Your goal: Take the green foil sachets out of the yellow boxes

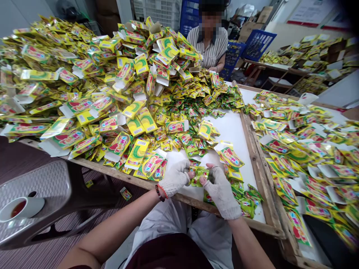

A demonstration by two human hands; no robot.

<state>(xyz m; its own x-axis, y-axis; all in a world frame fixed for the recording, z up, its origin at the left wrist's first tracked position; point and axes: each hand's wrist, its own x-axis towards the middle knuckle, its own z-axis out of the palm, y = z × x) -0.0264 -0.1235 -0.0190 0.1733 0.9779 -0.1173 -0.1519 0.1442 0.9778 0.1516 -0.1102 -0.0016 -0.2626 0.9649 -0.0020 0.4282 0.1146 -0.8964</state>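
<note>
My left hand (pixel 177 180) and my right hand (pixel 223 194) wear white knit gloves with bare fingertips. Between them, just above the white tabletop (pixel 234 129), are small green sachets (pixel 201 175), pinched by the fingers of both hands. How many sachets there are I cannot tell. Left of my hands lie yellow printed boxes (pixel 136 154), and more green sachets (pixel 190 144) are heaped just beyond. An open-flapped yellow box (pixel 230 156) rests beside my right hand. Under and right of that hand, loose green sachets (pixel 246 200) lie by the wooden rim.
A large heap of yellow boxes (pixel 92 97) covers the table's left side. Past a wooden divider (pixel 256 164), more boxes (pixel 311 149) spread out. A person (pixel 211 43) sits opposite. At left, a plastic stool (pixel 53 183) bears a cup (pixel 32 209) of reddish-brown liquid.
</note>
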